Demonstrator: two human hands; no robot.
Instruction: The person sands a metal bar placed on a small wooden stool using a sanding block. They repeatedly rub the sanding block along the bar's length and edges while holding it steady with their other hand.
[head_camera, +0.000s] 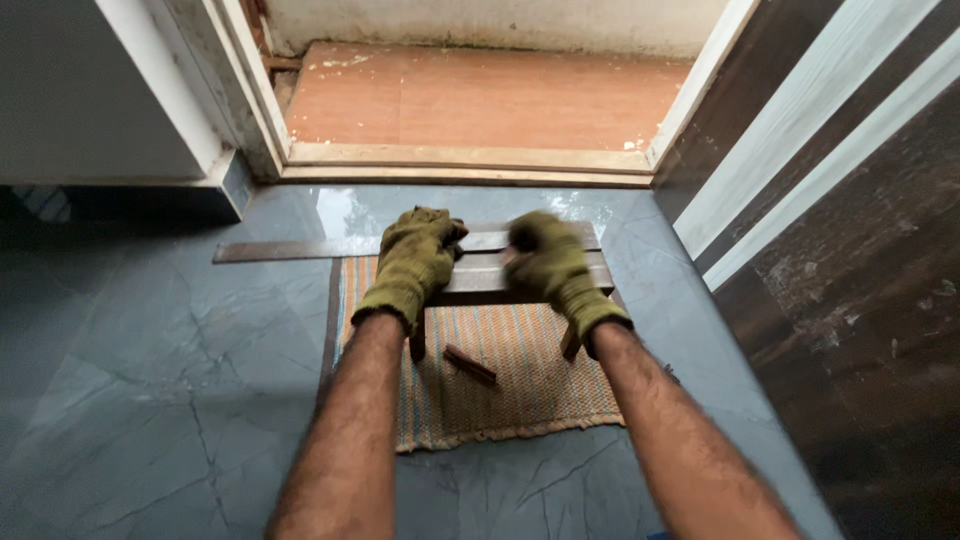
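Left hand (415, 262), in an olive knit glove, lies on top of a small dark wooden stool (480, 280), near its left end. Fingers curl over the stool's far edge; grip looks clenched on the top board. Right hand (550, 265), same kind of glove, sits on the stool's right half. It is motion-blurred, so I cannot tell whether its grip is closed on the board or only pressing on it.

The stool stands low between the two hands, top board running left to right, mostly covered by the gloves at both ends. Bare strip of board shows between them. One leg shows below the left wrist, another below the right wrist.

Under the stool: a woven striped mat (500, 385), orange and pale, with a frayed near edge. A short wooden stick (470, 365) lies loose on the mat, just on the near side of the stool, between the two legs, apart from both hands.

Beyond the stool, touching or just beside its far edge: a long flat metal strip (290, 249) on the floor, running out to the stool's left.

The mat rests on a grey-blue tiled floor (150, 380). Farther beyond the stool, a doorway threshold (460, 160) and reddish flooring past it. To the stool's right, a dark door panel (850, 280) with pale stripes.
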